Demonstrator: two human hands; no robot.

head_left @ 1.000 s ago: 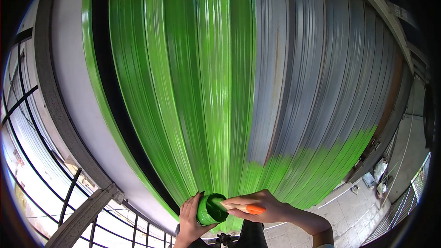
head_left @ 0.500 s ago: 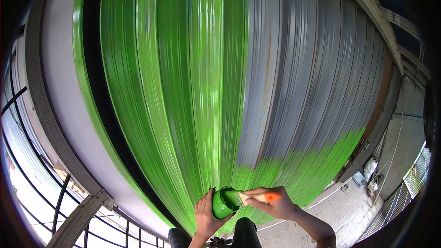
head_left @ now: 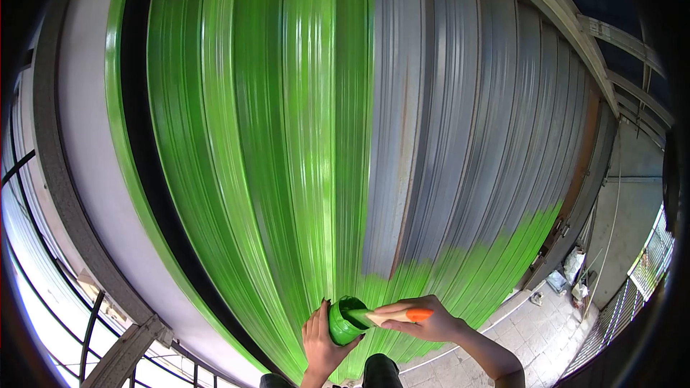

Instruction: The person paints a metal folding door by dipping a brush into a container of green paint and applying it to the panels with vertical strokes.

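My left hand (head_left: pixel 323 341) is wrapped round a small pot of green paint (head_left: pixel 343 331), low in the view and tilted with its mouth towards the right. My right hand (head_left: pixel 430 320) grips a paintbrush (head_left: pixel 392 317) with a pale wooden handle and an orange end. The brush's bristles dip inside the pot, so their tips are hidden. Just beyond both hands rises a ribbed metal shutter (head_left: pixel 309 172). Its left part and lower band are glossy green, while its upper right part is bare grey with a rust streak.
A black vertical strip (head_left: pixel 154 158) and a white wall (head_left: pixel 86 93) border the shutter on the left. A metal beam (head_left: pixel 126 352) and dark railings stand at the lower left. Plastic bags (head_left: pixel 573 264) lie on the tiled floor (head_left: pixel 460 366) at right, near a mesh gate (head_left: pixel 611 334).
The brush has moved deeper into the pot, its bristles now sunk below the rim. The whole view has shifted slightly, with the shutter sliding left in the picture.
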